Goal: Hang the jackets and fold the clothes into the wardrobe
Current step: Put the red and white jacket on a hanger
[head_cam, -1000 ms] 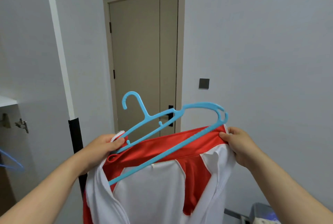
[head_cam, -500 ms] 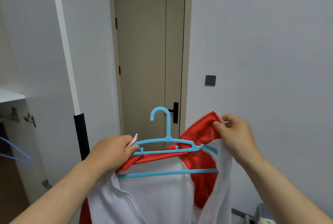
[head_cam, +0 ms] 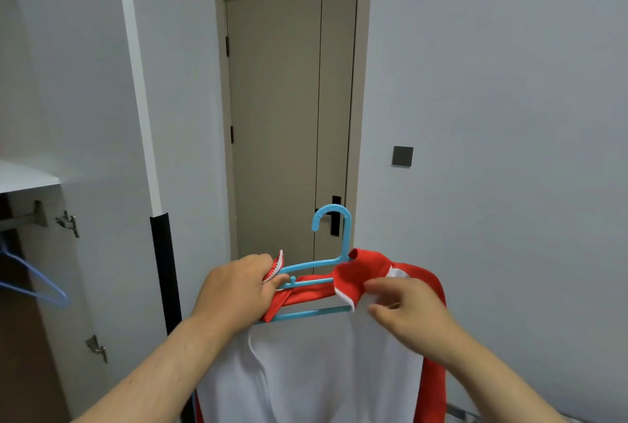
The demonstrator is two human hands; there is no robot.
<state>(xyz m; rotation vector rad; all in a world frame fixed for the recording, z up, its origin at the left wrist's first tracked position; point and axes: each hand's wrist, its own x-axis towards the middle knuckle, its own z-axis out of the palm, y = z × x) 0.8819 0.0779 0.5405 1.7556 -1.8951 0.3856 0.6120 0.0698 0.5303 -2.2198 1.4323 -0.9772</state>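
Right shoulder of jacket (head_cam: 306, 371) now seated on hanger (head_cam: 312, 264).
Your right hand (head_cam: 404, 310) has dropped from the raised collar edge to the collar fold; blurred, so I cannot tell its grip. Your left hand (head_cam: 238, 290) pinches the zipper edge against the hanger. Left shoulder remains, then the wardrobe (head_cam: 27, 181).

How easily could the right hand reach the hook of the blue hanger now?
Probably easily. The hook stands bare above the red and white jacket, and the right hand is just below it, at the jacket; nothing lies between them.
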